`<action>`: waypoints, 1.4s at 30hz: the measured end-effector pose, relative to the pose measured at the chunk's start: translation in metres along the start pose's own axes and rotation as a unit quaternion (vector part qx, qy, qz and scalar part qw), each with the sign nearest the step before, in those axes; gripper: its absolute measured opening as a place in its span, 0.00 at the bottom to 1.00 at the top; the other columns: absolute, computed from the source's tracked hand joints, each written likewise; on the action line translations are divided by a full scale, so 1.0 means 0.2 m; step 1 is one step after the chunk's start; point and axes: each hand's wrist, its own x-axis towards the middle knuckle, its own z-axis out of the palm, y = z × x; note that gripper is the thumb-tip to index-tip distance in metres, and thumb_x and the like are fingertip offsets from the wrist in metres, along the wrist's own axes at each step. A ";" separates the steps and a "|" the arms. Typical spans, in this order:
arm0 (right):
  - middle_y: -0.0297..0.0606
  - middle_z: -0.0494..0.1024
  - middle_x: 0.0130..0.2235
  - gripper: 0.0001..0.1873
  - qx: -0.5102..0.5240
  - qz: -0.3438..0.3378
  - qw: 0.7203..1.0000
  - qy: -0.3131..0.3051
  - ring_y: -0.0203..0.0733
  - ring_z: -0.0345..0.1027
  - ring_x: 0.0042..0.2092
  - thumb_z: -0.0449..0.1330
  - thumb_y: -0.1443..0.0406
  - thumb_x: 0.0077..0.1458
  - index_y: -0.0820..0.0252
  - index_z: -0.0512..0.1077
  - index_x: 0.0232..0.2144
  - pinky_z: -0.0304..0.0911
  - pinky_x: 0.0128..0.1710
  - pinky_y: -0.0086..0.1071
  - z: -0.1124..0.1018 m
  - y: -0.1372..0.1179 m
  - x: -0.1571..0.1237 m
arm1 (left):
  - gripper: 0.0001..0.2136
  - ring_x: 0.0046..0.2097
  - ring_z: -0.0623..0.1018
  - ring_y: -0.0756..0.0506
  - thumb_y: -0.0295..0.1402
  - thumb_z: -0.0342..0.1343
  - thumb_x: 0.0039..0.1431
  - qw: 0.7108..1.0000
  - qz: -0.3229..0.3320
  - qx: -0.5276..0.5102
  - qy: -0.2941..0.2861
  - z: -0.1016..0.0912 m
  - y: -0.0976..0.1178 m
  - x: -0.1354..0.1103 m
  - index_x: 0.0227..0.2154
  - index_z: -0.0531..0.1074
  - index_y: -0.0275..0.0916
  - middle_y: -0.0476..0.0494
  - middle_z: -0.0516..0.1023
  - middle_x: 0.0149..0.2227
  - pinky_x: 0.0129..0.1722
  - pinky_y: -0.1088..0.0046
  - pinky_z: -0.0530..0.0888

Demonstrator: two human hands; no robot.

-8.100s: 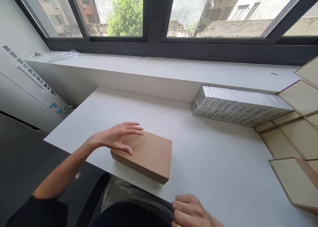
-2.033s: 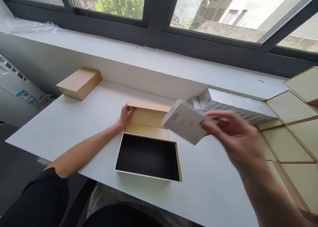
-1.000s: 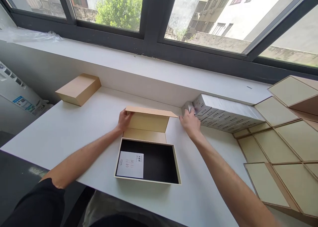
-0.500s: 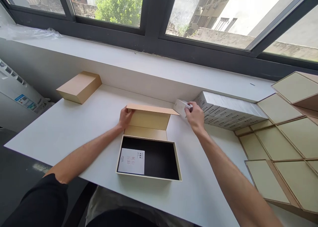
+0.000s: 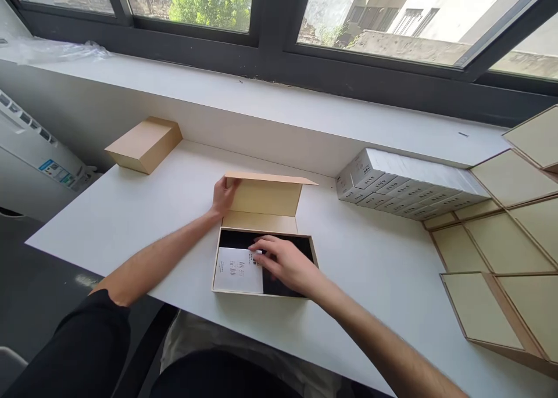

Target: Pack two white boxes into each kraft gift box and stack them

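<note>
An open cream-lined box (image 5: pixel 216 270) with a black interior lies on the table in front of me. Inside, at its left end, a small white box (image 5: pixel 235 275) with printed characters rests face up. My right hand (image 5: pixel 281 261) reaches into the open box, fingers bent over the white box's upper right corner. Whether another white box lies beneath it is hidden. My left hand (image 5: pixel 224 196) grips the raised lid (image 5: pixel 268 196) by its left end, the thumb out of sight behind the edge.
Several small white boxes (image 5: pixel 410 183) are stacked against the wall at right. Cream boxes (image 5: pixel 510 235) are piled at the far right. A closed tan box (image 5: pixel 146 142) stands at the table's back left. Behind are the sill (image 5: pixel 279 101) and dark-framed windows.
My right hand has come from the white stack, with a small white box in it, to the left part of the open box. My left hand stays on the lid.
</note>
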 end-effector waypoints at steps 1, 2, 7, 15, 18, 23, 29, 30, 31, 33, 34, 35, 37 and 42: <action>0.43 0.78 0.51 0.15 -0.024 -0.008 1.000 -0.012 0.43 0.76 0.39 0.53 0.61 0.65 0.58 0.75 0.48 0.71 0.42 0.38 0.04 0.02 0.03 | 0.20 0.29 0.60 0.52 0.52 0.61 0.51 1.000 -0.001 0.000 0.001 0.00 0.00 0.00 0.25 0.67 0.37 0.52 0.64 0.24 0.28 0.75 0.61; 0.43 0.76 0.54 0.17 -0.040 -0.017 0.999 -0.021 0.46 0.75 0.46 0.52 0.61 0.65 0.58 0.74 0.51 0.69 0.48 0.40 0.06 0.03 0.04 | 0.20 0.29 0.60 0.52 0.52 0.60 0.52 1.000 -0.003 0.001 0.000 0.00 0.00 0.00 0.25 0.67 0.37 0.52 0.64 0.24 0.28 0.75 0.61; 0.43 0.71 0.60 0.25 -0.057 -0.041 0.997 -0.021 0.49 0.68 0.58 0.53 0.56 0.66 0.57 0.65 0.62 0.64 0.56 0.42 0.04 0.01 -0.01 | 0.20 0.29 0.61 0.51 0.51 0.60 0.52 1.000 -0.007 -0.001 -0.006 0.01 0.00 -0.01 0.26 0.69 0.37 0.52 0.66 0.25 0.29 0.75 0.62; 0.39 0.77 0.30 0.19 -0.221 0.063 0.837 0.497 0.43 0.70 0.32 0.54 0.50 0.63 0.57 0.75 0.34 0.61 0.34 0.35 -0.74 0.15 -0.17 | 0.19 0.29 0.62 0.51 0.51 0.61 0.51 1.000 0.001 0.004 -0.007 0.00 -0.04 -0.01 0.25 0.70 0.37 0.51 0.66 0.24 0.29 0.75 0.62; 0.42 0.78 0.36 0.17 -0.299 0.184 0.794 0.496 0.47 0.69 0.37 0.55 0.52 0.62 0.58 0.75 0.39 0.58 0.34 0.36 -1.02 0.31 -0.14 | 0.19 0.29 0.61 0.51 0.51 0.61 0.50 1.000 -0.005 0.004 -0.005 0.00 -0.03 -0.01 0.25 0.69 0.37 0.51 0.65 0.24 0.28 0.75 0.62; 0.52 0.73 0.49 0.29 -0.401 0.294 0.767 0.406 0.55 0.70 0.42 0.54 0.43 0.61 0.62 0.71 0.46 0.60 0.36 0.41 -1.09 0.44 -0.02 | 0.19 0.29 0.62 0.50 0.51 0.61 0.49 1.000 -0.014 0.005 -0.004 0.01 -0.01 -0.01 0.24 0.69 0.37 0.51 0.65 0.24 0.28 0.74 0.61; 0.60 0.70 0.47 0.28 -0.471 0.294 0.725 0.407 0.57 0.69 0.45 0.55 0.50 0.63 0.71 0.65 0.50 0.62 0.36 0.41 -1.04 0.49 0.07 | 0.19 0.28 0.60 0.51 0.50 0.61 0.49 1.000 -0.019 0.001 -0.007 0.01 -0.01 -0.01 0.23 0.67 0.38 0.52 0.62 0.23 0.27 0.74 0.60; 0.60 0.70 0.47 0.26 -0.475 0.285 0.725 0.409 0.57 0.68 0.46 0.56 0.52 0.62 0.71 0.65 0.49 0.63 0.36 0.41 -1.04 0.50 0.07 | 0.19 0.28 0.60 0.51 0.50 0.61 0.49 1.000 -0.020 -0.002 -0.010 0.01 -0.01 -0.01 0.24 0.67 0.38 0.52 0.62 0.23 0.27 0.74 0.61; 0.59 0.71 0.48 0.24 -0.475 0.274 0.727 0.414 0.57 0.68 0.47 0.57 0.53 0.61 0.70 0.66 0.48 0.63 0.38 0.41 -1.03 0.51 0.08 | 0.19 0.28 0.60 0.51 0.50 0.61 0.49 1.000 -0.021 -0.003 -0.012 0.01 -0.01 -0.01 0.24 0.67 0.38 0.52 0.62 0.23 0.27 0.74 0.61; 0.57 0.71 0.48 0.21 -0.452 0.249 0.740 0.432 0.56 0.67 0.48 0.61 0.57 0.58 0.68 0.67 0.45 0.64 0.41 0.42 -1.03 0.52 0.08 | 0.19 0.29 0.60 0.51 0.51 0.60 0.49 1.000 -0.020 0.000 -0.013 0.01 -0.01 -0.01 0.23 0.67 0.38 0.52 0.62 0.23 0.28 0.74 0.61; 0.56 0.71 0.49 0.19 -0.424 0.234 0.752 0.447 0.55 0.67 0.48 0.62 0.58 0.56 0.67 0.68 0.44 0.64 0.42 0.43 -1.03 0.52 0.08 | 0.19 0.29 0.61 0.50 0.51 0.60 0.49 1.000 -0.019 0.001 -0.013 0.01 -0.01 -0.01 0.24 0.67 0.38 0.52 0.63 0.23 0.28 0.74 0.61; 0.55 0.72 0.49 0.18 -0.384 0.213 0.767 0.468 0.54 0.67 0.48 0.63 0.59 0.55 0.66 0.68 0.44 0.64 0.43 0.43 -1.03 0.52 0.07 | 0.19 0.29 0.61 0.50 0.51 0.60 0.49 1.000 -0.018 0.000 -0.014 0.01 -0.01 -0.01 0.24 0.67 0.38 0.52 0.63 0.24 0.29 0.74 0.61; 0.51 0.74 0.47 0.19 -0.275 0.143 0.797 0.519 0.51 0.68 0.46 0.63 0.59 0.54 0.64 0.69 0.45 0.65 0.44 0.43 -1.04 0.48 0.03 | 0.20 0.29 0.61 0.50 0.52 0.60 0.49 1.000 -0.016 -0.004 -0.014 0.01 0.00 -0.01 0.24 0.67 0.38 0.52 0.63 0.24 0.29 0.74 0.61; 0.44 0.77 0.46 0.19 -0.107 -0.109 0.832 0.533 0.48 0.70 0.44 0.63 0.54 0.58 0.51 0.74 0.50 0.66 0.46 0.43 -1.00 0.18 -0.15 | 0.20 0.28 0.59 0.51 0.51 0.60 0.50 1.000 -0.007 -0.007 -0.017 0.00 0.00 0.00 0.23 0.66 0.38 0.52 0.61 0.23 0.28 0.74 0.59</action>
